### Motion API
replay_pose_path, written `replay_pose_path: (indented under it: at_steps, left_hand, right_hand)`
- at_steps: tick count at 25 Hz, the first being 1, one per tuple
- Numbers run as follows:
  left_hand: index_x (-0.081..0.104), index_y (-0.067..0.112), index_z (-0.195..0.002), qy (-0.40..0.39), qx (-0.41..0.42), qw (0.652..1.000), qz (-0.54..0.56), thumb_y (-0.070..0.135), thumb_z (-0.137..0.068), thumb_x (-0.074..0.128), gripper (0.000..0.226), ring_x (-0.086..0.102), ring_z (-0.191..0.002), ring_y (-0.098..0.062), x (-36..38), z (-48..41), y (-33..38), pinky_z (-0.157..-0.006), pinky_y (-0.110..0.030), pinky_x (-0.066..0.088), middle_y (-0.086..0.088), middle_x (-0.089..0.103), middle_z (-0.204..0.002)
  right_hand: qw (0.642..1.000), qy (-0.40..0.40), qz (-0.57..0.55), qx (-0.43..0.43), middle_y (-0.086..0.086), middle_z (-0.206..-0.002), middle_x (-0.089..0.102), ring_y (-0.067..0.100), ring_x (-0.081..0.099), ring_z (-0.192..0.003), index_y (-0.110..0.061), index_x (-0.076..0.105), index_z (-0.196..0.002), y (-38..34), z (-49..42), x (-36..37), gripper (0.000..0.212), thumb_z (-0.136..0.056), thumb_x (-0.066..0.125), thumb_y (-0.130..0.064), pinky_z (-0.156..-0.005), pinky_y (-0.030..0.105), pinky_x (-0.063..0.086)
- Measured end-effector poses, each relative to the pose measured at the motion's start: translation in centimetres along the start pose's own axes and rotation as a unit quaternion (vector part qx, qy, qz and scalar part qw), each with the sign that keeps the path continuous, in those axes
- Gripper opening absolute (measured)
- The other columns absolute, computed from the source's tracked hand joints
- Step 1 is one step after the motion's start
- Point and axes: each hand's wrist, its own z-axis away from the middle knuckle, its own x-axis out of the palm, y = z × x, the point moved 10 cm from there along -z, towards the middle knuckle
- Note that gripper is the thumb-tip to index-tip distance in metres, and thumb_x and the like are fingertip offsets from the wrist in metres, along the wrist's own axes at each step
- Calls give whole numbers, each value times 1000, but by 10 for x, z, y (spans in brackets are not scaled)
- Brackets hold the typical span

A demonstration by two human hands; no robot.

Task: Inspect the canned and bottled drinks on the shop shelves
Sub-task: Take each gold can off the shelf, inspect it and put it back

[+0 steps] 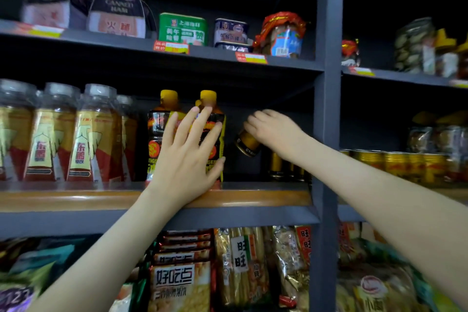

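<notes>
Beside the black bottles (156, 139), right hand (274, 129) is gripping a tilted, likely slick can (247, 144) by its top; left hand (187, 159) is touching them, fingers spread.

Yellow-capped bottles (155, 134): black labels, orange-red round emblem.
Clear-capped bottles (58, 134): gold, red, cream labels.
Small can (247, 143): amber-gold, black band.
Tin (182, 29): green, white lettering.
Shelf frame (329, 83): grey-blue.
Shelf lip (76, 199): orange-brown.
Can row (395, 164): gold, red marks.

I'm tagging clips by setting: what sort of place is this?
Most likely a small grocery shop: dark grey metal shelves carry red-and-yellow price tags, rows of yellow-labelled bottled drinks and, below, bagged snacks; the right hand grips a small gold can.
</notes>
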Motion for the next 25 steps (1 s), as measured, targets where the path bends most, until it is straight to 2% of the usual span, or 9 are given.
replay_pose_path:
  at_steps: [7,11,12,14,16,17,21,23,25]
  left_hand:
    - [38,0,-142,-38,-79,986,143,47,-76,74,88,47,-127,-32,-14,-29,46,-105,-40,39,-17,48,-140]
    - [44,-1,-132,9,-134,958,252,35,-75,79,76,57,-107,-26,-46,5,54,-84,-25,43,-13,57,-119]
    - [43,5,-133,8,-158,942,297,37,-75,79,76,56,-106,-19,-51,27,55,-83,-18,42,-7,56,-120]
    - [36,21,-133,-15,-194,904,381,43,-74,78,75,49,-106,-2,-54,74,62,-85,-8,40,7,50,-120]
    - [32,33,-130,-30,-197,889,413,45,-74,75,72,49,-109,-2,-50,118,69,-92,-11,40,11,46,-118]
    - [32,33,-131,-37,-200,885,418,42,-75,72,69,50,-113,-7,-46,138,70,-96,-19,43,9,46,-120]
    - [26,19,-139,-66,-180,908,373,46,-89,61,66,45,-129,-28,-39,191,63,-102,-51,41,-7,37,-139]
    - [24,13,-141,-89,-166,912,365,43,-91,57,66,40,-133,-35,-41,206,59,-103,-55,39,-17,34,-142]
    - [24,22,-141,-125,-189,900,372,46,-91,58,65,42,-132,-30,-45,217,53,-102,-53,42,-10,36,-141]
  right_hand:
    - [987,147,-12,60,11,-117,63,28,59,-111,-5,57,-121,14,52,-114,49,-94,17,3,-86,37,43]
    - [952,223,-191,84,6,-149,42,20,36,-140,-14,42,-143,-3,106,-148,54,-91,44,2,-107,41,28]
    - [917,212,-320,106,2,-156,29,17,25,-145,-20,32,-148,-9,121,-144,66,-88,52,-2,-112,41,26]
    - [761,149,-617,135,-17,-158,12,4,12,-146,-36,14,-151,-40,139,-129,87,-84,65,-13,-115,26,25]
    - [601,92,-780,149,-34,-149,17,-9,23,-138,-48,6,-145,-90,148,-116,97,-80,74,-27,-107,11,30]
    - [571,88,-801,156,-34,-144,23,-11,30,-134,-49,8,-144,-110,151,-112,97,-77,76,-29,-103,8,33]
    - [592,113,-785,144,-25,-138,34,-8,37,-129,-35,29,-140,-158,147,-108,89,-71,83,-19,-103,9,31]
    - [590,127,-789,116,-25,-134,37,-8,39,-127,-31,33,-136,-172,145,-111,86,-69,85,-15,-103,10,31]
    - [568,127,-804,121,-25,-128,44,-4,45,-122,-32,40,-129,-179,144,-109,78,-66,86,-25,-99,14,38]
